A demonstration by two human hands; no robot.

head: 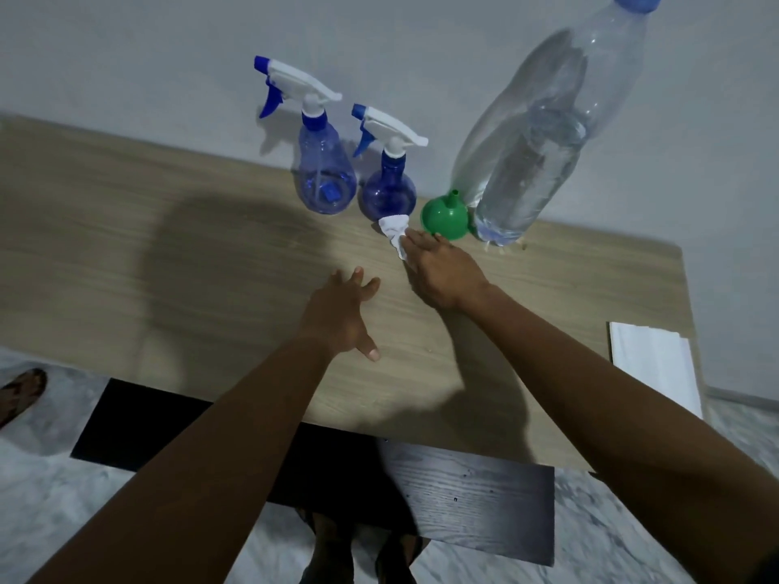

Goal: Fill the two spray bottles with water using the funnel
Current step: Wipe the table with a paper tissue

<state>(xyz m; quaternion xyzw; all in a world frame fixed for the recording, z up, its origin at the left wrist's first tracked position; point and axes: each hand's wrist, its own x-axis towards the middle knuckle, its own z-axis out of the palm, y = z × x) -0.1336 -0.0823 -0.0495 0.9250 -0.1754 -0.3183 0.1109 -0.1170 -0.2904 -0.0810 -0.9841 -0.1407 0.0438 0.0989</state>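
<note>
Two blue spray bottles with white trigger heads stand at the back of the wooden table: the taller bottle (324, 170) on the left, the rounder bottle (390, 187) beside it. A green funnel (445, 217) lies mouth down to their right, spout up. A large clear water bottle (535, 153) with a blue cap stands next to the funnel. My right hand (438, 267) rests with straight fingers on a small white cloth (395, 233) in front of the round bottle. My left hand (341, 314) hovers over the table with fingers spread, holding nothing.
The wooden table (168, 255) stands against a pale wall. A white sheet (653, 364) lies at its right edge. A dark shelf board (476, 499) sticks out below the front edge. A sandalled foot (21, 394) shows on the marble floor at left.
</note>
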